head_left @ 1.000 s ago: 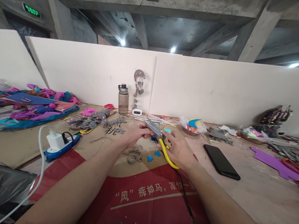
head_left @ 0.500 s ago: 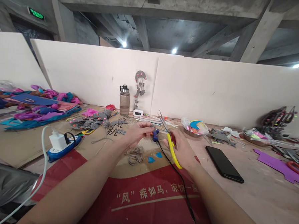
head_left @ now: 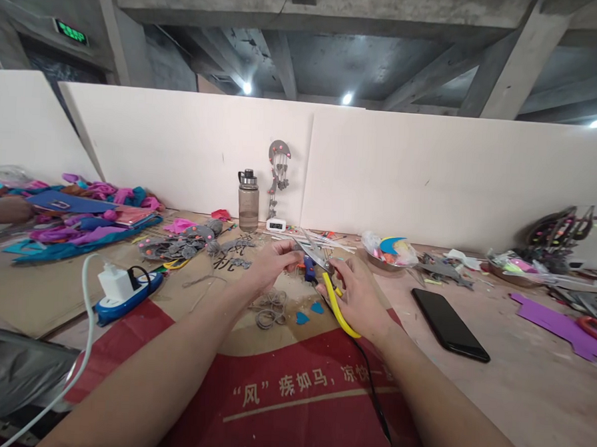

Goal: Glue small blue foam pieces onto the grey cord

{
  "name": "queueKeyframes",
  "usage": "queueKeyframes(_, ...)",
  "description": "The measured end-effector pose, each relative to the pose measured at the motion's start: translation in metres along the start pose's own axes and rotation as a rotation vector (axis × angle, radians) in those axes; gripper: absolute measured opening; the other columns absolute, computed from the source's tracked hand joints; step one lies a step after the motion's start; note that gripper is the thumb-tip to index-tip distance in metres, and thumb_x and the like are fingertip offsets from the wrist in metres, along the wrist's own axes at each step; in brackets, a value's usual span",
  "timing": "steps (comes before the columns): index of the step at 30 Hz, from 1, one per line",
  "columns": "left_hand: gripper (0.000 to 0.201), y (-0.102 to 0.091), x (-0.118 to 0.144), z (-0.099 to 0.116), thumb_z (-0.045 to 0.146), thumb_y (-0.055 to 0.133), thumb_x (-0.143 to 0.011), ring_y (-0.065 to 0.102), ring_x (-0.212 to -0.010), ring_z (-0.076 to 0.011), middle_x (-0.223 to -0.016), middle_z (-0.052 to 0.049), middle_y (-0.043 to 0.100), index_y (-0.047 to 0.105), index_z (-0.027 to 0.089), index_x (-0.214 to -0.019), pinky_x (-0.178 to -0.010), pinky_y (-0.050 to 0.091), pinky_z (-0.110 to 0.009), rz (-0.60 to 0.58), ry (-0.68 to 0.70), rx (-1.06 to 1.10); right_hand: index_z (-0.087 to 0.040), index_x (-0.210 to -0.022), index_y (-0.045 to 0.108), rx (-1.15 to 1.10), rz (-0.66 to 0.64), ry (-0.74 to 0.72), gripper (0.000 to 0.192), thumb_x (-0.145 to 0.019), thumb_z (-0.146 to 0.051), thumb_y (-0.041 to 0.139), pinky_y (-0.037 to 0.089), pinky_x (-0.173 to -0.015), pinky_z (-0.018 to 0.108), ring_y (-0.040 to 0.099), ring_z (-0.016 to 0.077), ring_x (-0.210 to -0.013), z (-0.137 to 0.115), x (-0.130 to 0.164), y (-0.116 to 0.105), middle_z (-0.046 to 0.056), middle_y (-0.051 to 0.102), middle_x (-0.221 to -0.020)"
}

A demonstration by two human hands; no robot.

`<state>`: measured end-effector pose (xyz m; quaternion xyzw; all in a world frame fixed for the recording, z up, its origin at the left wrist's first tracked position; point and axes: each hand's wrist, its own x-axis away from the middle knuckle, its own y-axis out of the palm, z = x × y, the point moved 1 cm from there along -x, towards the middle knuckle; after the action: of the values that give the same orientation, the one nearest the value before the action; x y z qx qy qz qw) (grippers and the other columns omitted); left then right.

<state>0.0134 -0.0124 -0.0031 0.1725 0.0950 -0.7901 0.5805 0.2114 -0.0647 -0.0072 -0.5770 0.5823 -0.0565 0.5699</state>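
My right hand (head_left: 362,290) grips yellow-handled scissors (head_left: 341,312), whose blades stand apart and point left toward my other hand. My left hand (head_left: 272,265) is closed in a pinch close to the blade tips; what sits between its fingertips is too small to make out. Between the hands lies a blue glue gun (head_left: 309,269), partly hidden, with a black cord (head_left: 371,371) running toward me. Below it are two blue heart-shaped pieces (head_left: 302,318) and a loose coil of grey string (head_left: 270,312).
A water bottle (head_left: 248,201), small clock (head_left: 276,225) and grey moon-shaped hanging (head_left: 280,150) stand at the back. Left are a power strip (head_left: 129,301), grey felt pieces (head_left: 177,242) and a co-worker's hand (head_left: 6,210). Right lie a phone (head_left: 451,323) and purple sheet (head_left: 556,324).
The scissors have swung left and down, so their blades now reach my left hand's fingertips. A co-worker's hand has come further in at the far left.
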Motion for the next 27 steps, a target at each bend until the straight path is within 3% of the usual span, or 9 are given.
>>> queueKeyframes(6, 0.014, 0.001, 0.0, -0.002, 0.028, 0.067, -0.073, 0.04, -0.057, -0.0088, -0.063, 0.001, 0.057, 0.066, 0.014, -0.072, -0.055, 0.029, -0.025, -0.027, 0.004, -0.084, -0.02, -0.12, 0.053, 0.058, 0.009, -0.017, 0.041, -0.086, -0.041, 0.059, 0.046, -0.079, 0.037, 0.054, 0.022, -0.086, -0.003, 0.0, -0.001, 0.008, 0.053, -0.098)
queueKeyframes(14, 0.006, 0.005, 0.004, 0.011, 0.021, 0.063, -0.067, 0.038, -0.057, -0.0086, -0.061, 0.003, 0.052, 0.066, 0.016, -0.068, -0.056, 0.028, -0.024, -0.072, 0.014, -0.114, -0.019, -0.118, 0.055, 0.063, -0.039, -0.042, 0.038, -0.087, -0.04, 0.06, 0.045, -0.08, 0.037, 0.053, 0.0217, -0.088, -0.005, 0.0, -0.003, 0.008, 0.051, -0.1)
queueKeyframes(27, 0.012, 0.001, 0.002, 0.006, 0.023, 0.063, -0.071, 0.04, -0.06, -0.0097, -0.065, 0.002, 0.056, 0.07, 0.015, -0.077, -0.058, 0.03, -0.024, -0.063, 0.011, -0.158, -0.018, -0.119, 0.054, 0.057, -0.028, -0.025, 0.039, -0.087, -0.041, 0.059, 0.045, -0.078, 0.036, 0.053, 0.0211, -0.086, -0.003, 0.001, -0.002, 0.008, 0.051, -0.1)
